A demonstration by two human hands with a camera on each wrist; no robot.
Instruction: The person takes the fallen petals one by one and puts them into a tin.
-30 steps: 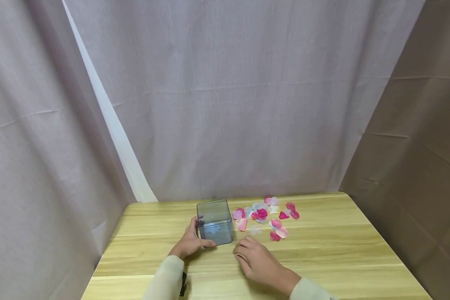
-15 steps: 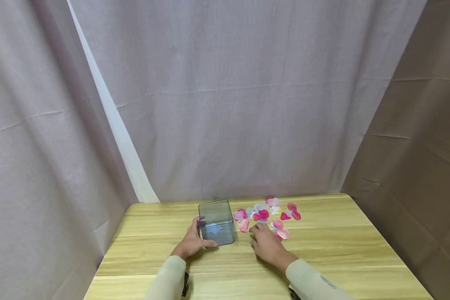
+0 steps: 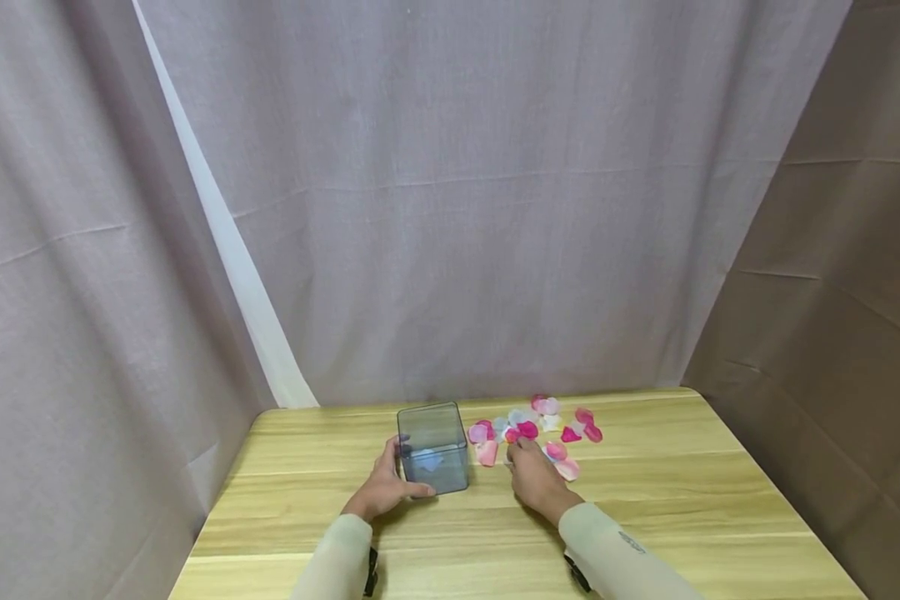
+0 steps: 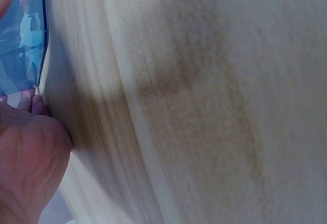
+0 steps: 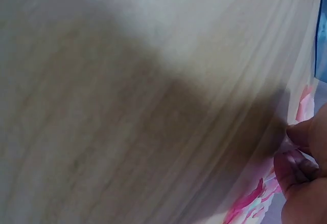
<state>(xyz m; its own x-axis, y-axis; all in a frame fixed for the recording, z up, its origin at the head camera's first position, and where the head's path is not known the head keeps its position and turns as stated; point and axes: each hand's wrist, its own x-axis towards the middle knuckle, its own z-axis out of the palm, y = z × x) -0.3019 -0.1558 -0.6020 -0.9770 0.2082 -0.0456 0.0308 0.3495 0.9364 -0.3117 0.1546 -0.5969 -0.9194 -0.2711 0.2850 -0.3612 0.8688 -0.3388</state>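
Observation:
My left hand (image 3: 382, 487) grips a clear bluish square plastic box (image 3: 446, 477), thumb along its near side and fingers at its left wall. Inside the box lies a pale blue petal (image 3: 427, 460). In the left wrist view the palm (image 4: 30, 157) shows below the box wall (image 4: 20, 55). My right hand (image 3: 540, 482) is down at the near edge of the scattered artificial petals (image 3: 527, 430). Thumb and finger of the right hand (image 5: 306, 168) come together on a pale petal, mostly hidden by the fingers in the right wrist view.
Pink petals (image 3: 487, 453) lie between the box and my right hand. More pink petals (image 3: 567, 469) lie just right of it, and magenta ones (image 3: 591, 432) farther right. The wooden table (image 3: 682, 500) ends at grey curtains (image 3: 495, 250) behind.
My right hand has moved forward and to the right, from the near side of the petals onto their front edge. My left hand and the box have stayed in place.

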